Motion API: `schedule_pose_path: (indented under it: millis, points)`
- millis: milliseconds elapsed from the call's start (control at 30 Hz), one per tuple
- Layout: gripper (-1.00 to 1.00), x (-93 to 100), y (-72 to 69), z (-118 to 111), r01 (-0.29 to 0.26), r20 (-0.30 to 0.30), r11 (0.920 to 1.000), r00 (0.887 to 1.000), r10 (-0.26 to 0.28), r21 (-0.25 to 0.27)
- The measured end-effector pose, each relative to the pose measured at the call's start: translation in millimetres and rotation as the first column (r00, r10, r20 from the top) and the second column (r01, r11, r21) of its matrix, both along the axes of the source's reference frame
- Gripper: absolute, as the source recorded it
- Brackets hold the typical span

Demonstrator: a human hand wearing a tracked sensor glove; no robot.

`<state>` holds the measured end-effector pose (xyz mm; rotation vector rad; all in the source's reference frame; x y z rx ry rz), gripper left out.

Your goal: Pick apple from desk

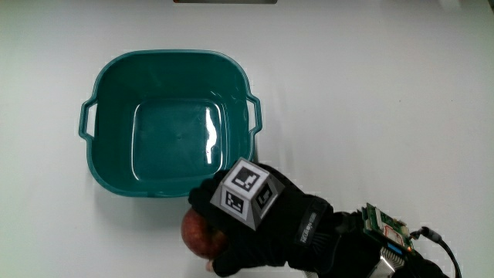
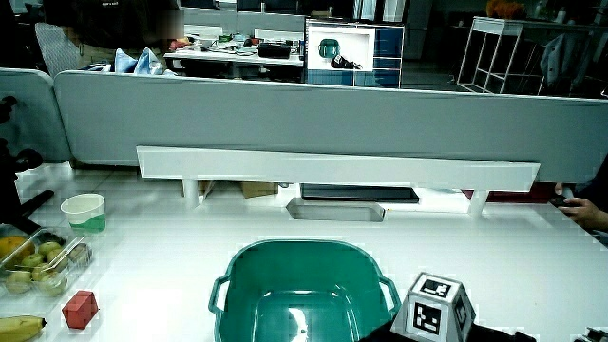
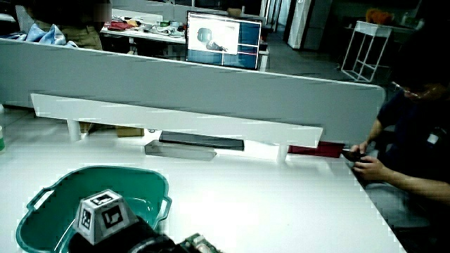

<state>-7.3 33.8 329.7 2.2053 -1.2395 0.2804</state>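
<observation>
A red apple (image 1: 198,234) lies on the white desk, close to the teal basin's (image 1: 99,83) wall on the side nearer the person. The gloved hand (image 1: 266,222) is on top of it, fingers curled around its sides, and only part of the apple shows. The patterned cube (image 1: 245,193) sits on the back of the hand. In both side views the hand (image 2: 380,332) (image 3: 144,240) appears only at the picture's edge next to the basin (image 2: 222,285) (image 3: 41,195), with the apple hidden.
A side view shows a paper cup (image 2: 84,211), a clear box of fruit (image 2: 33,261), a red block (image 2: 80,308) and a banana (image 2: 19,326) at the table's edge. A long white riser (image 2: 332,167) stands in front of the grey partition (image 2: 285,104).
</observation>
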Motion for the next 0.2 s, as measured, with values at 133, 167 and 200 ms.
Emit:
schedule_pose_path:
  millis: [133,167,200]
  points:
    - [1.00,-3.5,-10.5,-10.4,-0.016,0.006,0.9993,1.000,0.016,0.035]
    - [1.00,-5.1,-13.6,-10.3,-0.020,0.004,0.9994,1.000,0.020,0.028]
    - [1.00,-6.6,-16.6,-10.2,-0.024,0.001,0.9995,1.000,0.024,0.021]
